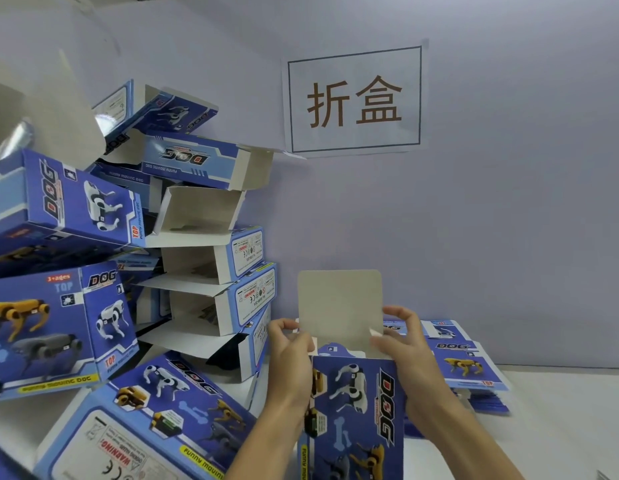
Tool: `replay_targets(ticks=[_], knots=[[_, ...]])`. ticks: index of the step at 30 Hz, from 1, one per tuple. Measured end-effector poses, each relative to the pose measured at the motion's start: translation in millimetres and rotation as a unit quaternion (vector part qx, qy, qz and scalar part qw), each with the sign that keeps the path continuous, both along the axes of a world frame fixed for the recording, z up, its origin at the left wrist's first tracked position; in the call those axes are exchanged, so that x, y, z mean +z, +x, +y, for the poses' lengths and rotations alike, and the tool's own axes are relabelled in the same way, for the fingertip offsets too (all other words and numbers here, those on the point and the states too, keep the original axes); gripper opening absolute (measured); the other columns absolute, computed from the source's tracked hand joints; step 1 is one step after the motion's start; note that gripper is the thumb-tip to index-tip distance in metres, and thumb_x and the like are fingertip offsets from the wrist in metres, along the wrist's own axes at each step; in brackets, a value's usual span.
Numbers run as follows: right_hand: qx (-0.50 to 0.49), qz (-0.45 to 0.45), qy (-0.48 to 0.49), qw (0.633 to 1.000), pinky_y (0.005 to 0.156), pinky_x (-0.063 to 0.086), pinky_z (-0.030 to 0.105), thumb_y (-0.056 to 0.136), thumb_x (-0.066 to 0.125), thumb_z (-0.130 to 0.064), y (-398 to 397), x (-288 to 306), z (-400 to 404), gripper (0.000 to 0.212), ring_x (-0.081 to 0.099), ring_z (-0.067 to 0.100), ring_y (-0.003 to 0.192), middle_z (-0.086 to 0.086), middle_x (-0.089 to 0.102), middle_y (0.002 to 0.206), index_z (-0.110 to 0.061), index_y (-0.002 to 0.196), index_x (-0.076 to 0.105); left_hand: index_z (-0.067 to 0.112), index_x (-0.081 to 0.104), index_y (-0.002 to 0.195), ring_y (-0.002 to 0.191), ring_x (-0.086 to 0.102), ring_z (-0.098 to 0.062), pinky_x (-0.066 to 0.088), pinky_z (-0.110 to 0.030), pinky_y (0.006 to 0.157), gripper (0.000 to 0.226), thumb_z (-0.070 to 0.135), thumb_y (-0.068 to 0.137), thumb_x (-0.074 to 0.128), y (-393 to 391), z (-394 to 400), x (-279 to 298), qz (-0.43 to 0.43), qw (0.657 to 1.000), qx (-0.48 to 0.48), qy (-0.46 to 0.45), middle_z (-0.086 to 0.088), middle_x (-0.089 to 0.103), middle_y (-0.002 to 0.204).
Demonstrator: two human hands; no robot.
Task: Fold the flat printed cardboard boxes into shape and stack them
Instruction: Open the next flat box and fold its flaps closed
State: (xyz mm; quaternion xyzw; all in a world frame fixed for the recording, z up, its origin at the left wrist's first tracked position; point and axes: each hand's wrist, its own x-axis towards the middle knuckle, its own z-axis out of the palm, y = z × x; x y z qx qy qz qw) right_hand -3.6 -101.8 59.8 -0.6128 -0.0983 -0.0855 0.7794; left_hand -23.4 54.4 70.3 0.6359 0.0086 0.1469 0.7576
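Observation:
I hold a blue printed "DOG" box (356, 410) upright in front of me, its grey lid flap (339, 306) standing straight up. My left hand (289, 355) grips the box's upper left corner, with its fingers at a small side flap. My right hand (403, 344) grips the upper right corner, thumb and fingers pinching the edge of the lid flap. A pile of flat printed boxes (467, 365) lies on the white table to the right, behind my right hand.
Folded boxes (214, 258) are stacked in an untidy, leaning heap at the left, some with open ends facing me. More folded boxes (59, 323) lie in front of the heap. A paper sign (355, 100) hangs on the wall. The white table (560, 427) extends right.

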Motion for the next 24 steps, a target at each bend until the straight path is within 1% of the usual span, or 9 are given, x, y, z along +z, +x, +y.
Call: replay_targets(ticks=[2,5,9,11,14,16,19,21,24], knots=[[-0.018,-0.001,-0.016,1.000,0.050,0.055,0.031,0.092,0.057,0.003,0.7,-0.5,0.8,0.047,0.074,0.029,0.068,0.004,0.073,0.106,-0.034,0.120,0.046,0.028,0.044,0.110,0.050,0.055,-0.019,0.039,-0.029,0.045,0.033,0.000,0.094,0.037,-0.7,-1.9,1.1,-0.002,1.000,-0.011,-0.015,-0.013,0.052,0.086],[-0.017,0.000,-0.019,1.000,0.051,0.056,0.032,0.094,0.053,0.003,3.4,-1.5,0.7,0.056,0.075,0.029,0.072,-0.001,0.071,0.108,-0.042,0.127,0.044,0.039,0.049,0.117,0.065,0.060,-0.028,0.043,-0.033,0.055,0.046,0.000,0.096,0.037,1.0,-2.8,3.1,-0.017,0.999,-0.017,-0.039,-0.004,0.059,0.084],[0.001,-0.013,-0.020,1.000,0.059,0.056,0.033,0.093,0.049,0.001,2.4,-0.8,0.5,0.045,0.073,0.028,0.081,-0.008,0.076,0.092,-0.034,0.121,0.058,0.049,0.066,0.092,0.078,0.064,-0.036,0.048,-0.044,0.070,0.057,0.000,0.095,0.037,0.6,-4.0,3.3,-0.030,0.999,-0.038,-0.024,-0.002,0.070,0.080],[-0.012,-0.019,-0.013,1.000,0.063,0.057,0.035,0.096,0.048,-0.004,0.8,-1.5,1.3,0.035,0.073,0.031,0.081,-0.002,0.077,0.096,-0.030,0.115,0.062,0.046,0.065,0.088,0.077,0.062,-0.036,0.044,-0.045,0.069,0.054,0.000,0.094,0.039,0.7,-4.2,1.4,-0.032,0.999,-0.021,-0.029,-0.011,0.065,0.089],[-0.069,-0.043,-0.010,0.997,0.076,0.054,0.044,0.103,0.041,-0.012,-1.5,-4.0,5.1,0.031,0.070,0.038,0.092,0.006,0.076,0.101,-0.025,0.106,0.069,0.030,0.060,0.104,0.073,0.065,-0.034,0.046,-0.040,0.063,0.035,0.003,0.097,0.039,2.7,-5.3,-4.9,-0.055,0.998,0.019,-0.038,-0.014,0.066,0.091],[-0.085,-0.051,-0.009,0.995,0.072,0.053,0.042,0.104,0.038,-0.014,-3.2,-4.9,8.2,0.033,0.070,0.039,0.091,0.006,0.076,0.098,-0.024,0.104,0.070,0.025,0.059,0.102,0.069,0.063,-0.031,0.044,-0.037,0.059,0.032,0.004,0.098,0.035,3.3,-6.2,-7.4,-0.073,0.996,0.038,-0.035,-0.018,0.067,0.086],[-0.073,-0.044,-0.021,0.996,0.085,0.054,0.050,0.104,0.040,-0.015,-3.8,-4.9,9.9,0.031,0.068,0.037,0.099,0.005,0.075,0.104,-0.029,0.109,0.068,0.028,0.059,0.102,0.073,0.061,-0.033,0.044,-0.040,0.063,0.032,0.007,0.100,0.036,3.5,-6.7,-7.5,-0.075,0.996,0.038,-0.035,-0.024,0.066,0.092],[-0.052,-0.022,-0.021,0.998,0.095,0.052,0.055,0.101,0.043,-0.013,-3.7,-3.2,8.0,0.033,0.067,0.038,0.103,0.006,0.073,0.108,-0.036,0.110,0.065,0.034,0.060,0.105,0.078,0.066,-0.039,0.046,-0.044,0.068,0.033,0.009,0.101,0.040,3.7,-6.6,-6.2,-0.068,0.996,0.026,-0.041,-0.019,0.067,0.096],[-0.027,-0.006,-0.028,0.999,0.087,0.055,0.051,0.096,0.043,-0.002,-4.5,1.3,5.3,0.046,0.067,0.038,0.100,-0.009,0.074,0.099,-0.042,0.107,0.062,0.036,0.058,0.118,0.088,0.069,-0.046,0.049,-0.043,0.069,0.040,0.005,0.100,0.039,6.1,-5.2,-4.6,-0.060,0.997,0.019,-0.036,-0.011,0.069,0.101]])
